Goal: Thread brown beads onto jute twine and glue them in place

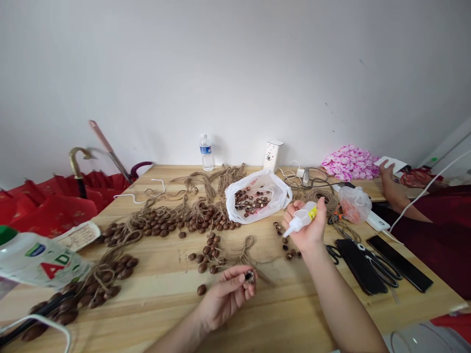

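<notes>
Between the thumb and fingers of my left hand point(225, 296) is a small brown nut shell point(249, 277), its dark hollow side showing. My right hand point(312, 234) grips a translucent glue bottle point(302, 218) with a yellow label, its pointed nozzle tilted down to the left. Nozzle and held shell are apart. Just beyond my left hand lies a bundle of twine point(245, 252) with a loop at its top, beside a cluster of brown nuts point(210, 247). A white plastic bag point(235, 208), open at the top, holds many shell pieces. Several loose shells point(286, 247) lie near my right wrist.
More nuts strung on twine point(158, 223) spread across the left. A large white-green bottle point(40, 257) stands front left; a water bottle point(206, 154) is by the wall. Scissors point(379, 264) and black phones point(362, 267) lie right. Another person's hand point(392, 184) is at far right.
</notes>
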`<state>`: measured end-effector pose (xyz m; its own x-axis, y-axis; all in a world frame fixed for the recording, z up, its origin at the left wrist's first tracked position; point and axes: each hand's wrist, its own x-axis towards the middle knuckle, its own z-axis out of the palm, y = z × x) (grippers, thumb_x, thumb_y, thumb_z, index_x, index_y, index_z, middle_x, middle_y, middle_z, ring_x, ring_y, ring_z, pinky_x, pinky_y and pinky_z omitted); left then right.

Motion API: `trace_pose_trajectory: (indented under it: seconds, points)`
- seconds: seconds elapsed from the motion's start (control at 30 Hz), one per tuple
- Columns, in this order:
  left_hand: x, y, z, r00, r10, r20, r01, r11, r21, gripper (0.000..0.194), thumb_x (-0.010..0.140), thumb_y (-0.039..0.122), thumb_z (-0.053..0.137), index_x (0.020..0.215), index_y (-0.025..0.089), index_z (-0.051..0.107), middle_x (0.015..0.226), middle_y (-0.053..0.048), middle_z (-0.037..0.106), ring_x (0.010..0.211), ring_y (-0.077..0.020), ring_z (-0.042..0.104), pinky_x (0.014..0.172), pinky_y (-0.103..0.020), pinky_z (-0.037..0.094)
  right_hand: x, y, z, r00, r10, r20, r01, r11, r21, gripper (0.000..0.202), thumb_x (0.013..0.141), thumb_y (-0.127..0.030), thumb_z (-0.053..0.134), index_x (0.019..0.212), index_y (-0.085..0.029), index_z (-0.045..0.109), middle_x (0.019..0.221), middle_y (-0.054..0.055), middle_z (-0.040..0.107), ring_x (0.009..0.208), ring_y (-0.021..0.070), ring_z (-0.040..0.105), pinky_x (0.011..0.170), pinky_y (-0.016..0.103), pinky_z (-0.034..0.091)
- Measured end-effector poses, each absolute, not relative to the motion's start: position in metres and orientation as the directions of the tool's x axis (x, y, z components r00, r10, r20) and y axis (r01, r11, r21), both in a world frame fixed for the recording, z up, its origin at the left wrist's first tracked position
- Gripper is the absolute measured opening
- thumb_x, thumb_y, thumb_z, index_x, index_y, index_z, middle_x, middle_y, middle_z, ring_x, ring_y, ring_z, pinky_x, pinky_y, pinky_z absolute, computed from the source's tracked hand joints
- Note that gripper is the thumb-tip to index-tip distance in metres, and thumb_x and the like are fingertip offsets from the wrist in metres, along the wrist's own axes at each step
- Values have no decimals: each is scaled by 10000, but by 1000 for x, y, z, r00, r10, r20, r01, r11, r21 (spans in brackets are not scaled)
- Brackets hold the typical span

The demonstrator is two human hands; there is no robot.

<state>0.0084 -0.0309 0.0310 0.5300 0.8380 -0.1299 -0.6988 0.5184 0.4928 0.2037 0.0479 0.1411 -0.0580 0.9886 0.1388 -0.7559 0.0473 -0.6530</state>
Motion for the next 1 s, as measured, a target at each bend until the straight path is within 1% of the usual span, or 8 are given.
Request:
trace_pose_trajectory:
  seconds: [0.07,0.13,0.23,0.3,0.37,0.57,0.83,1.0]
  points:
    - [8,-30,29,522,843,-128,-709,513,485,154,687,129,702,838,140,730,779,-82,708,625,-136,616,616,-256,456,215,50,133,-42,995,91,-749,29,-662,537,721,-698,503,692,-172,602,484,-49,486,314,48,328,299,172,266]
    - [7,-29,27,511,850,-125,-723,504,472,141,686,133,700,824,138,730,755,-77,698,619,-132,598,601,-255,450,223,51,118,-13,1000,2,-748,-9,-664,458,727,-625,580,720,-169,614,521,-36,564,322,50,394,308,169,323]
    - [5,-26,25,498,859,-123,-741,495,454,141,684,143,701,823,133,728,707,-66,672,609,-128,571,576,-250,435,230,49,90,57,993,-104,-755,-25,-655,272,708,-428,714,764,-173,634,654,10,679,532,130,619,490,239,521]
    - [4,-23,25,489,862,-133,-745,492,451,147,675,142,707,820,126,725,721,-67,666,584,-114,549,564,-248,429,235,47,74,72,988,-140,-762,-36,-647,204,701,-330,743,793,-174,649,764,29,712,684,160,673,594,253,558]
    - [2,-20,25,474,866,-159,-751,492,441,142,672,145,711,812,123,720,716,-61,653,578,-104,532,561,-245,428,239,45,62,48,982,-183,-768,-81,-636,212,723,-349,725,801,-163,658,787,40,714,725,155,676,627,238,561]
    - [-11,-10,31,376,905,-199,-793,426,437,163,635,162,736,792,130,707,692,-34,618,541,-82,488,528,-233,424,236,41,47,-33,966,-255,-777,-185,-602,330,710,-478,698,765,-157,646,651,0,649,508,85,563,438,179,460]
    - [-27,4,40,239,952,-191,-848,301,437,116,656,135,701,769,136,675,679,-26,580,546,-92,462,526,-254,432,221,34,40,-119,985,-123,-642,-171,-747,227,649,-316,787,779,-174,666,765,25,677,771,174,634,745,321,496]
    - [-33,10,38,217,968,-127,-861,251,442,112,685,147,688,789,112,667,705,-28,569,580,-94,470,555,-249,441,219,35,31,-157,977,-147,-609,-213,-764,252,709,-409,721,808,-186,657,749,22,657,699,156,612,653,298,486]
